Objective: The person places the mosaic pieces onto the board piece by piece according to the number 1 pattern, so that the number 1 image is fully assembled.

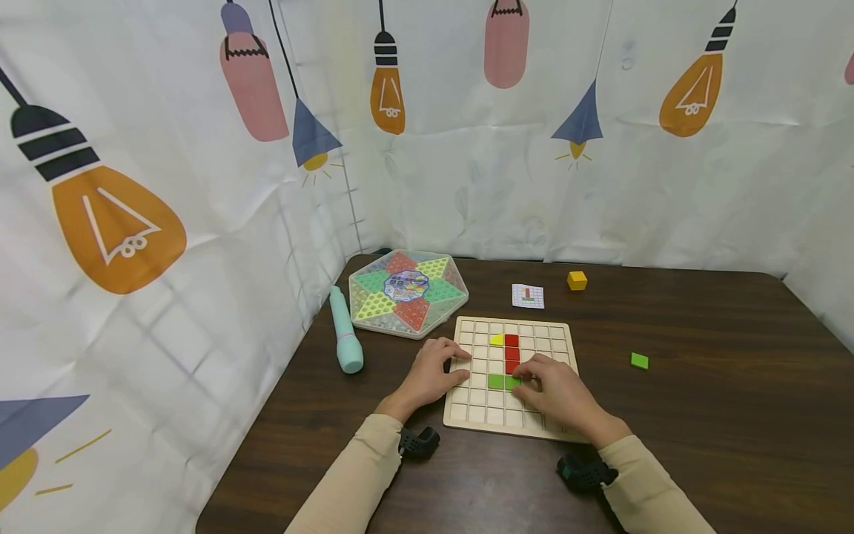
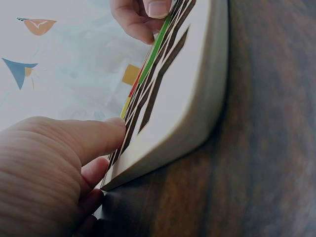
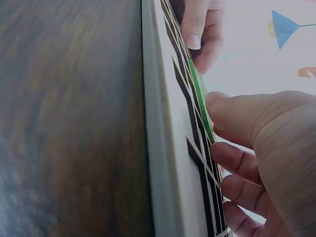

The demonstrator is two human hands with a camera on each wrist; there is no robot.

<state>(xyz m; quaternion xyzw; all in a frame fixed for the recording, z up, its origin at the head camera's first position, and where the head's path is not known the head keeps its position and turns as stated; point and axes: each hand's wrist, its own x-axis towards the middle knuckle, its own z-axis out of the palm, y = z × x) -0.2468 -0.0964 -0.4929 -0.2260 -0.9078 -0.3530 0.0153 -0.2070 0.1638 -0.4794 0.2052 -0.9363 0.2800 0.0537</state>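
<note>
A pale wooden grid board (image 1: 467, 415) lies on the table in front of both hands. My left hand (image 1: 430, 371) rests at its left edge; in the left wrist view the thumb lies over the top face with fingers beside the rim. My right hand (image 1: 557, 389) is over the middle of the board, thumb and index finger pinching a green tile (image 1: 511, 383) set in the grid. Directly left of it sits another green tile (image 1: 496, 381). Above stand a column of red tiles (image 1: 511, 354) and a yellow triangular tile (image 1: 497, 340).
A small pattern card (image 1: 528, 296) lies behind the board, near a yellow block (image 1: 577, 280). One loose green tile (image 1: 639, 361) is off to the right. On the left are a hexagonal Chinese checkers box (image 1: 437, 315) and a light teal tapered cylinder (image 1: 343, 330). A printed curtain (image 1: 454, 193) hangs behind the table.
</note>
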